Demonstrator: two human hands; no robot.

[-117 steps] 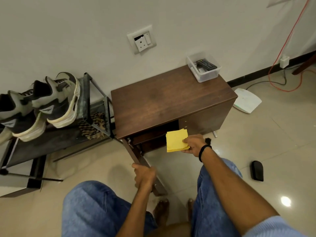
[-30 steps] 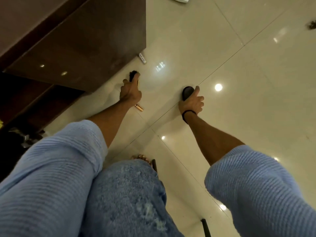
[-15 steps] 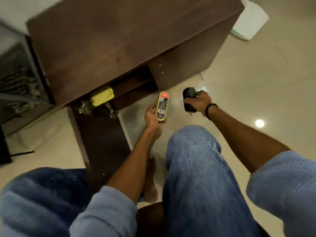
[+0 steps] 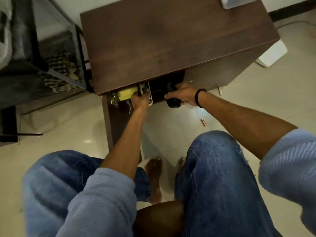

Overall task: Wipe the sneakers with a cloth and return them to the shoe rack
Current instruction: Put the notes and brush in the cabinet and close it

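Note:
My left hand (image 4: pixel 139 100) grips a yellow-handled shoe brush (image 4: pixel 150 96) at the mouth of the brown cabinet (image 4: pixel 171 41), right beside the folded yellow cloth (image 4: pixel 125 94) lying on the cabinet shelf. My right hand (image 4: pixel 183 95) holds a black oval object (image 4: pixel 171 97) at the same opening, a little to the right. The metal shoe rack (image 4: pixel 51 53) stands left of the cabinet. Only a pale edge of a sneaker (image 4: pixel 4 36) shows at the far left of the rack.
The cabinet door (image 4: pixel 111 124) hangs open toward me on the left of the opening. A small battery (image 4: pixel 203 121) lies on the tiled floor. A striped cloth (image 4: pixel 59 72) sits in the rack. A clear container (image 4: pixel 237 1) rests on the cabinet top; a white device (image 4: pixel 271 54) lies on the floor.
Both hands have moved forward from above the floor to the cabinet opening, carrying the brush and the black object. The view has tilted up toward the cabinet.

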